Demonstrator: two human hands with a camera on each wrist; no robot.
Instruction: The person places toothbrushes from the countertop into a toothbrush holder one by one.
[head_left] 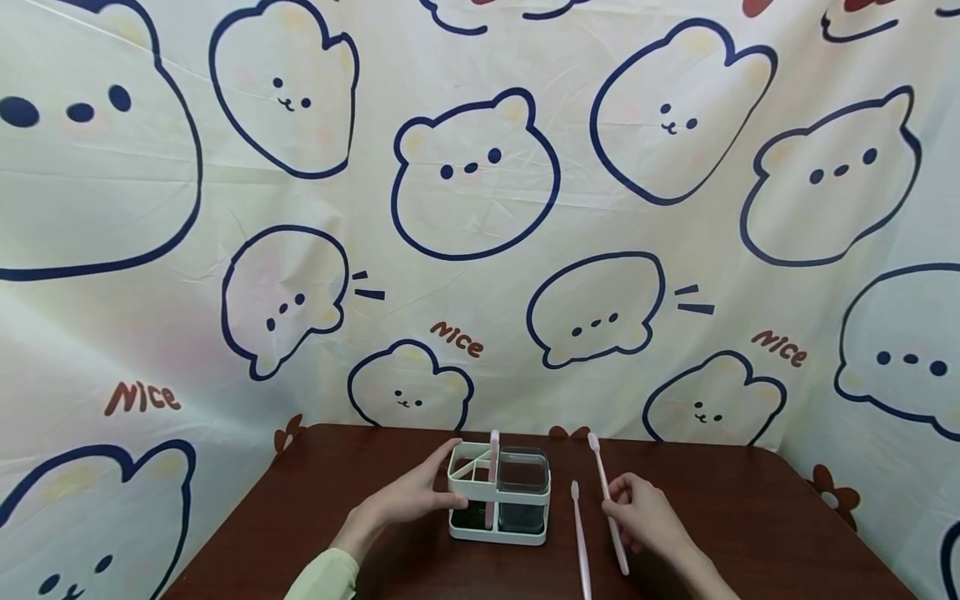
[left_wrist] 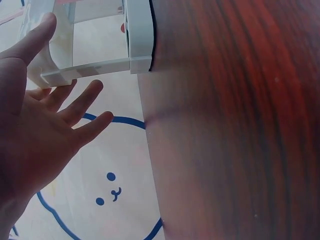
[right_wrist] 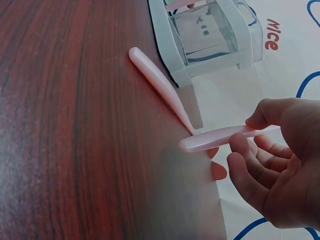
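Note:
A pale green and white toothbrush holder (head_left: 498,539) with a clear cup (head_left: 522,472) in its right half stands on the table. My left hand (head_left: 411,497) grips its left side, thumb at the front and index finger at the back; in the left wrist view the other fingers (left_wrist: 85,102) spread behind the frame. Right of the holder, my right hand (head_left: 643,510) pinches a pink toothbrush (head_left: 602,467) between thumb and fingers, its bristle head pointing away. Another pink toothbrush (head_left: 581,542) lies on the table between the holder and that hand.
The dark brown wooden table (head_left: 405,575) ends at the back and sides against a pale cloth (head_left: 480,300) printed with cartoon bear heads. A pink upright divider (head_left: 493,467) rises in the middle of the holder.

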